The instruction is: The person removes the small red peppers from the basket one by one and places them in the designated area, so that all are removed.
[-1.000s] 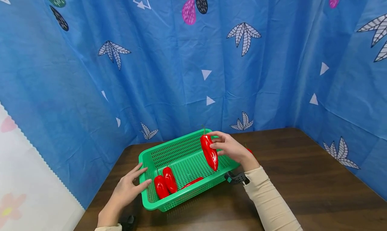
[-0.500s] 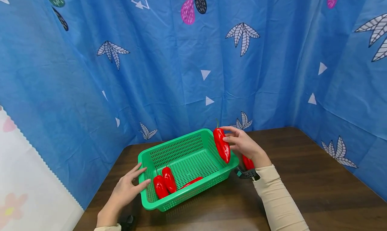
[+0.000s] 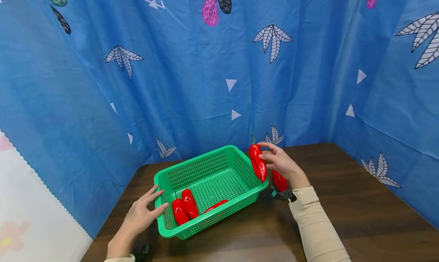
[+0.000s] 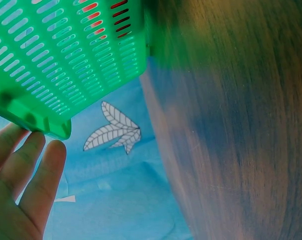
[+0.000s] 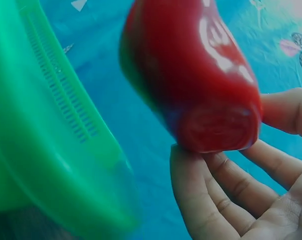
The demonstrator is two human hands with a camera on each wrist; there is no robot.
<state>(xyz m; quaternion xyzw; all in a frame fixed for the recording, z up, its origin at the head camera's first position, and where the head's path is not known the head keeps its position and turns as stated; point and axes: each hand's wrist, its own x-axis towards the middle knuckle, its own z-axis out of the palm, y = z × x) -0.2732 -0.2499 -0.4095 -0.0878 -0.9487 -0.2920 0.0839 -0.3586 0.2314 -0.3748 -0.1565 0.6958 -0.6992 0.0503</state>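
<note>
The right hand (image 3: pixel 282 161) has its grip clamped on one red pepper (image 3: pixel 258 163), with the thumb and fingers pinching it. This pepper is up in the air by the right end of the green basket (image 3: pixel 240 199), stem up and tilted a bit. The right wrist view shows a gap between it and the basket.

The left hand (image 3: pixel 140 215) has its grip apart, fingers spread, at the left end of the basket.

In the basket, near its left end, two peppers (image 3: pixel 180 211) lie side by side. A third pepper (image 3: pixel 216 206) is near the basket's front wall, which hides some of it. One more, the outside pepper (image 3: pixel 279 181), is on the brown surface (image 3: pixel 326 201), past the basket's right end.

The job looks partway done. If peppers are coming out, three are left after this one; if going in, just one is left. Either way, the held one must still be put down.
</note>
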